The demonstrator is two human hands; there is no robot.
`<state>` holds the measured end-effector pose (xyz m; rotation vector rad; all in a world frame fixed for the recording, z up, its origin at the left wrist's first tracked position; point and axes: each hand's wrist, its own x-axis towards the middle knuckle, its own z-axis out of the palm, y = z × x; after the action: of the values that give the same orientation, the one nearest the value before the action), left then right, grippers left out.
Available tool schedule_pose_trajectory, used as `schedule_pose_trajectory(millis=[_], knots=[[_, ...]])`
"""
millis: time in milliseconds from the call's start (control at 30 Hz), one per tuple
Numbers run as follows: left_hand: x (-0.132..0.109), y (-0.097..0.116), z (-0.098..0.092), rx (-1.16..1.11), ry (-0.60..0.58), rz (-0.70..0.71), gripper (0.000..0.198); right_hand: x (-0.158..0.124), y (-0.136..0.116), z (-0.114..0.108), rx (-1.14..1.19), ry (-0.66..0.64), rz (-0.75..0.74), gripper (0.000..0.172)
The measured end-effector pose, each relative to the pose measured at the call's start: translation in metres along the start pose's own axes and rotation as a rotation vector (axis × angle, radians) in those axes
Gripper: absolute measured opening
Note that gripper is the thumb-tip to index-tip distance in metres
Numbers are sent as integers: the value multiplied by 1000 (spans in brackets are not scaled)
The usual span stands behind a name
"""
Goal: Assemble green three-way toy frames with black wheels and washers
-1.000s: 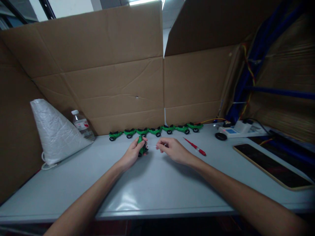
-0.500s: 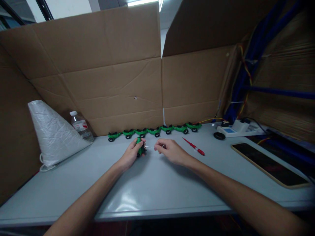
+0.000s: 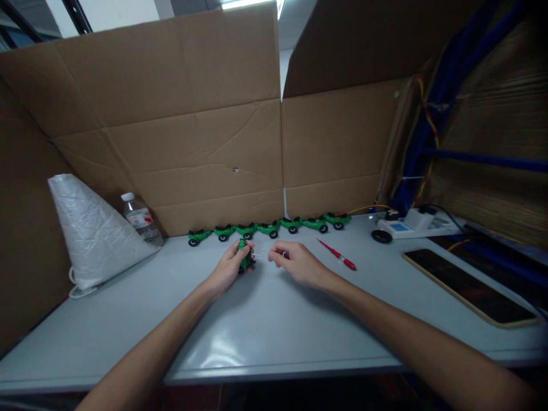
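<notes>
read no text, number or brand anywhere. saw a white and red label on the water bottle (image 3: pixel 140 219), too small and blurred to make out. noted a blue panel on the white device (image 3: pixel 402 227) near the right wall, equally unreadable. found nothing legible on the green toy car (image 3: pixel 244 260) in the left hand (image 3: pixel 226 272) or on the thin metal rod (image 3: pixel 261 255) pinched in the right hand (image 3: pixel 300 264).

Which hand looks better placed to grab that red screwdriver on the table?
Probably the right. The right hand is closer to the red screwdriver, though it pinches a thin pin; the left hand is farther off and wrapped around the green toy car.
</notes>
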<state>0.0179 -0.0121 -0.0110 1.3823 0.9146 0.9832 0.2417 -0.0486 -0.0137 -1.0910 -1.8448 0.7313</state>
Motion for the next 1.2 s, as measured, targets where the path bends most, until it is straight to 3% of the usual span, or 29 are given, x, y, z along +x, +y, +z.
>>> schedule_pose_trajectory(millis=[833, 1000, 1200], knots=[[-1, 1, 1, 4, -7, 18, 43, -2, -7, 0, -17, 17, 7, 22], [-1, 1, 1, 119, -50, 116, 42, -2, -6, -3, -57, 23, 44, 22], [-1, 3, 0, 199, -70, 183, 42, -2, -3, -6, -119, -29, 72, 34]])
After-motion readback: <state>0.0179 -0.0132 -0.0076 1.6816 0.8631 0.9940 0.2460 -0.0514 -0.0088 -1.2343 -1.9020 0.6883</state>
